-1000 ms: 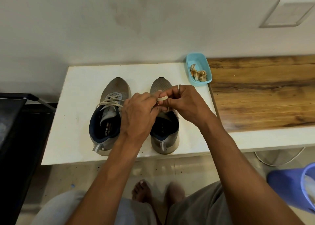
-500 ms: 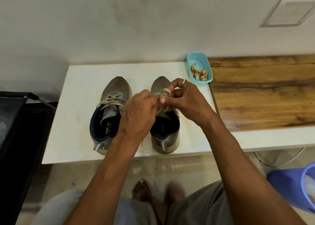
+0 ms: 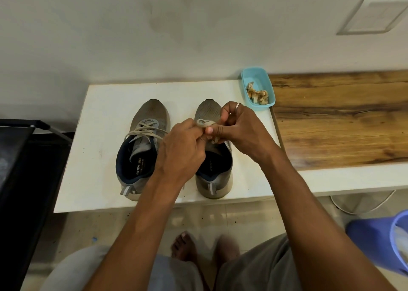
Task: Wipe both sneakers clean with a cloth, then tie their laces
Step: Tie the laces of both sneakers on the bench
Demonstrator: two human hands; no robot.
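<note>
Two grey sneakers with navy linings stand side by side on a white table (image 3: 99,162), toes toward the wall. The left sneaker (image 3: 144,145) has loose pale laces crossed over its tongue. Over the right sneaker (image 3: 213,165) both my hands work its pale lace (image 3: 204,123). My left hand (image 3: 183,145) pinches the lace at its fingertips. My right hand (image 3: 238,127), with a ring on one finger, holds a small loop of the same lace. The hands hide most of this shoe's lacing. No cloth is visible.
A light blue tub (image 3: 257,87) with pale scraps sits at the table's far right corner, beside a wooden counter (image 3: 340,118). A black stand (image 3: 24,158) is on the left, a blue bin (image 3: 384,244) at lower right. My knees and bare feet are below the table edge.
Both hands have shifted slightly toward the toe of the right sneaker, and a lace loop now sticks up between the fingertips. The sneakers have not moved.
</note>
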